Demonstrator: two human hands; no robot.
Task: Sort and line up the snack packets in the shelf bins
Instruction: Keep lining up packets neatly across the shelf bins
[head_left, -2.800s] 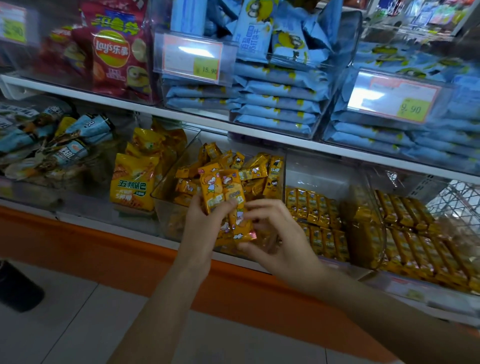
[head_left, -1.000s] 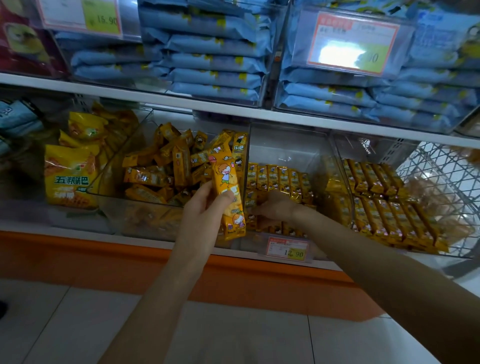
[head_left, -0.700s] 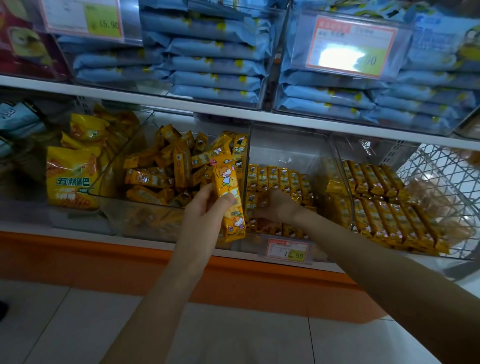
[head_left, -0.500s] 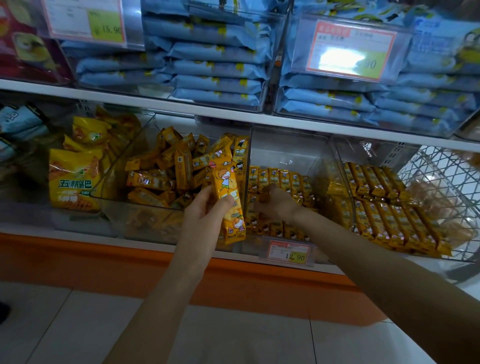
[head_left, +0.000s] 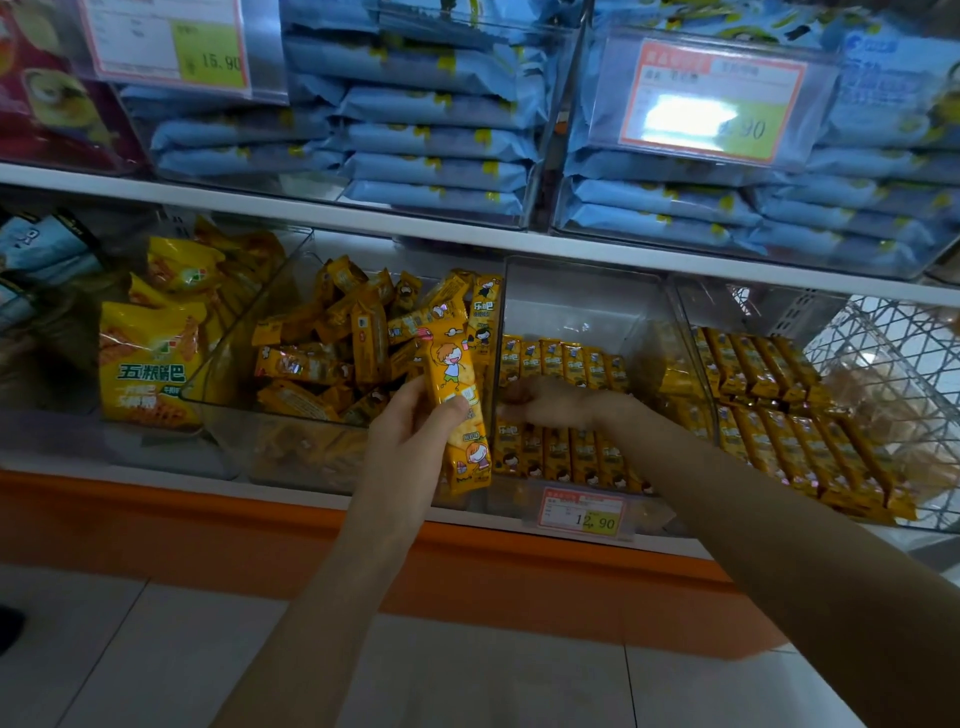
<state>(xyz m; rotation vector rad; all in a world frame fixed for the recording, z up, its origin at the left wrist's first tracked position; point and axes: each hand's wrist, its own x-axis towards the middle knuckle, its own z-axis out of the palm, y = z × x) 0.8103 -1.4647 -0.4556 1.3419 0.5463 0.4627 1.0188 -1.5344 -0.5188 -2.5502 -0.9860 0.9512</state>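
My left hand (head_left: 415, 436) grips a small stack of long yellow cartoon snack packets (head_left: 457, 384), held upright in front of the wall between two clear bins. The left bin (head_left: 228, 348) holds a jumbled heap of the same yellow packets (head_left: 322, 358). My right hand (head_left: 556, 405) reaches into the middle bin (head_left: 582, 306), its fingers bent down onto lined-up rows of packets (head_left: 566, 358). Whether those fingers hold a packet is hidden by the hand.
A third bin at the right holds neat packet rows (head_left: 769, 395), beside a wire basket (head_left: 893, 374). Larger yellow bags (head_left: 150, 364) stand at the left. Blue packets (head_left: 436, 140) fill the shelf above. A price tag (head_left: 581, 512) hangs on the middle bin's front.
My right hand left the stack and went into the middle bin, then shifted slightly back over the rows. My left hand keeps the stack almost still.
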